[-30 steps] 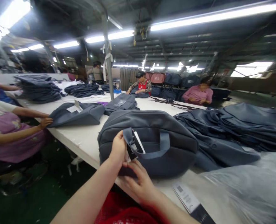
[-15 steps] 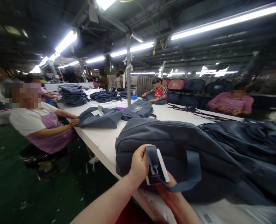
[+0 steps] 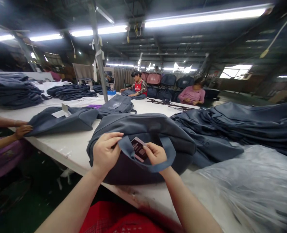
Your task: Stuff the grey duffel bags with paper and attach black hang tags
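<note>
Left hand [image 3: 107, 151] grips the handle strap [image 3: 126, 147], right hand [image 3: 156, 154] pinches the tag [image 3: 138, 149] — which could crease if tugged hard against the strap.

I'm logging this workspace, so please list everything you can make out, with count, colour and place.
Bag: one, dark blue-grey, front centre
Handle: one, blue-grey, on that bag
Tag: one, dark with pale edge, between the hands
Tagged bag: one, blue-grey, left
Printed bag: one, blue-grey, behind
Fabric piles: several, dark blue, left and right
Plastic sheeting: uncountable, translucent, right
Table: one, white, beneath
Post: one, grey, left of centre
Backpacks: several, pink and dark, background
Lights: several, white, overhead
Co-workers: at least three, red, pink and lilac clothing, background and left
Left hand: one, bare, on the handle
Right hand: one, bare, fingers on the tag
</note>
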`<state>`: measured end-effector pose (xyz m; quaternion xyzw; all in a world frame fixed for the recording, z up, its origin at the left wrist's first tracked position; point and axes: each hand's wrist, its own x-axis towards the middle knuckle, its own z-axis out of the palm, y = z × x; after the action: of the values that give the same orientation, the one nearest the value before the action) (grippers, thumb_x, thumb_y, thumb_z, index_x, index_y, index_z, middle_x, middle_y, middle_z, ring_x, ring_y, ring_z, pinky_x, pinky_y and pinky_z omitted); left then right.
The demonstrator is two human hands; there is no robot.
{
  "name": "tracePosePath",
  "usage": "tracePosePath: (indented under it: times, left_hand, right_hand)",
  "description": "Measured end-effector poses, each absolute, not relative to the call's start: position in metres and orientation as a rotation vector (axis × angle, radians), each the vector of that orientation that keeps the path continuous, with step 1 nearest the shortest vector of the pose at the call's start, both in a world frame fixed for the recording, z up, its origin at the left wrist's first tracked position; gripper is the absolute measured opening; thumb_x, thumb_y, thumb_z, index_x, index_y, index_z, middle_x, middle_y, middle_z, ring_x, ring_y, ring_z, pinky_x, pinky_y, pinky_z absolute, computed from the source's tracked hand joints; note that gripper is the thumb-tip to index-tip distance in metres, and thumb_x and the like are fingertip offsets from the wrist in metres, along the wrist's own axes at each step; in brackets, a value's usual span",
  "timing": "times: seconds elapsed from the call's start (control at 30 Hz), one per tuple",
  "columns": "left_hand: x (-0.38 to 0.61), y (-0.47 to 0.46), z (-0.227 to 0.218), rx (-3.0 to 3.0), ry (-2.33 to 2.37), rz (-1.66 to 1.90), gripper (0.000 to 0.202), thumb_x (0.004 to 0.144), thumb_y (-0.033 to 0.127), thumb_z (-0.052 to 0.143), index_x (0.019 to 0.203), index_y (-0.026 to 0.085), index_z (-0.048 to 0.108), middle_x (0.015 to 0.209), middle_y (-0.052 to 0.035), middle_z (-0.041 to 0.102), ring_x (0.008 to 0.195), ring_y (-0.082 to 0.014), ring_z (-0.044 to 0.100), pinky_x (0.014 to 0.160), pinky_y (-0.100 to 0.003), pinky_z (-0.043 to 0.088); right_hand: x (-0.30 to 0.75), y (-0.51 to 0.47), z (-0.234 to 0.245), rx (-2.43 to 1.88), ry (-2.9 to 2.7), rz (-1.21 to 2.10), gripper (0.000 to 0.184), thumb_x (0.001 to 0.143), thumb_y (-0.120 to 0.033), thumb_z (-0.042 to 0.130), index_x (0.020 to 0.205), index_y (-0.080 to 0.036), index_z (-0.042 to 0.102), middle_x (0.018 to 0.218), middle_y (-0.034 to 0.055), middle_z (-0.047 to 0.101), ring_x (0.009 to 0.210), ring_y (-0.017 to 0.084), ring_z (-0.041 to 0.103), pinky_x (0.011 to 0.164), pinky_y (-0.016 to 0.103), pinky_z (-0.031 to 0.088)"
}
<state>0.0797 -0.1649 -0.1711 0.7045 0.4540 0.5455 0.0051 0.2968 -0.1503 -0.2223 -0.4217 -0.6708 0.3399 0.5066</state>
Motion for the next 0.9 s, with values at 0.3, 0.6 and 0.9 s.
tracePosePath:
  times: [0.3, 0.6, 0.9]
  left_hand:
    - [0.076, -0.129, -0.147, 2.129, 1.37, 1.695, 0.02, 0.082, 0.034, 0.062, 0.069, 0.024, 0.074, 0.091, -0.0029, 0.073, 0.086, -0.0205, 0.064, 0.081, -0.034, 0.048]
    - [0.038, -0.1, -0.16, 2.155, 1.631, 1.565, 0.054, 0.071, 0.038, 0.072, 0.12, 0.018, 0.062, 0.139, -0.0124, 0.052, 0.13, -0.0305, 0.043, 0.113, -0.044, 0.029]
    - [-0.054, -0.092, -0.254, 1.004, 1.618, 1.537, 0.071, 0.076, 0.077, 0.046, 0.094, 0.011, 0.066, 0.104, -0.0207, 0.069, 0.103, -0.0334, 0.063, 0.095, -0.051, 0.045]
  right_hand:
    - [0.276, -0.159, -0.263, -0.987, -1.394, 1.431, 0.047, 0.073, -0.059, 0.068, 0.083, -0.014, 0.063, 0.072, 0.0024, 0.067, 0.059, 0.013, 0.059, 0.056, 0.025, 0.047]
    - [0.292, -0.172, -0.283, -1.108, -1.434, 1.566, 0.047, 0.075, -0.058, 0.066, 0.086, -0.013, 0.063, 0.072, 0.0051, 0.07, 0.06, 0.013, 0.063, 0.057, 0.024, 0.044]
    - [0.373, -0.201, -0.337, -1.525, -1.139, 1.606, 0.053, 0.071, -0.066, 0.067, 0.071, -0.013, 0.063, 0.059, 0.0075, 0.066, 0.05, 0.013, 0.058, 0.049, 0.022, 0.04]
